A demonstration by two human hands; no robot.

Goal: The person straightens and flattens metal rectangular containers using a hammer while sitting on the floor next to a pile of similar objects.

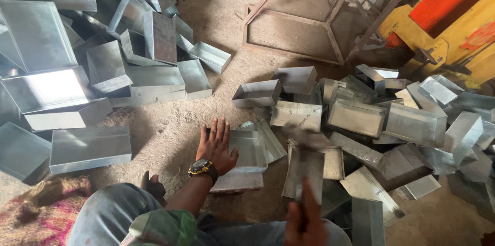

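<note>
One head-worn view looks steeply down and forward — close over the knees, apparently seated — across the dusty floor (175, 132).

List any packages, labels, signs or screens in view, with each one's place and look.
Round wristwatch dial: on the left wrist, dark face, gold rim.
Painted panel: top right, flat, red and orange on yellow; no writing can be made out.
No packages or labels show.

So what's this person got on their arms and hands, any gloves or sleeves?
No gloves: both hands are bare. The left hand has a chunky wristwatch with a dark dial, gold-coloured case and black strap. The forearm above it is uncovered, with no sleeve showing. The right hand is motion-blurred; no ring or band can be made out.
</note>
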